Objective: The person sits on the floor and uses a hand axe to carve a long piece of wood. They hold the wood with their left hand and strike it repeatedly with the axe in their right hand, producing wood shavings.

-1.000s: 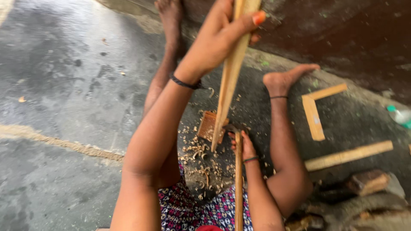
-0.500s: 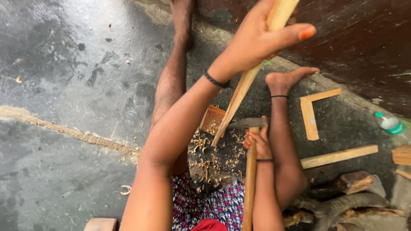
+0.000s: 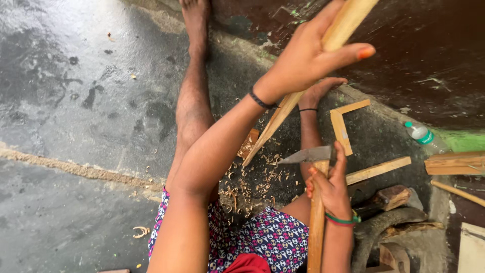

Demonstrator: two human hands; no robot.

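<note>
Our left hand [image 3: 308,60] grips the stake [image 3: 283,114], tip pointed, shavings [image 3: 252,184] below; right hand [image 3: 331,189] clasps the adze [image 3: 316,162], shaping unfinished.

— What lies on the floor [image 3: 65,101] to the right?

— An L-shaped wood piece [image 3: 341,126], and below it a flat slat [image 3: 379,170] lying at a slant. Near the wall, a clear bottle [image 3: 423,136] with a green cap, on its side.

— And farther right?

— A plank [image 3: 454,163] at the edge, with a thin stick [image 3: 457,192] just under it. Lower down, a dark block [image 3: 391,196] beside a curved grey log [image 3: 379,230].

— The left side?

— Grey, wet-looking concrete, a pale sawdust line [image 3: 76,169] across it, and one curled shaving [image 3: 140,232].
</note>
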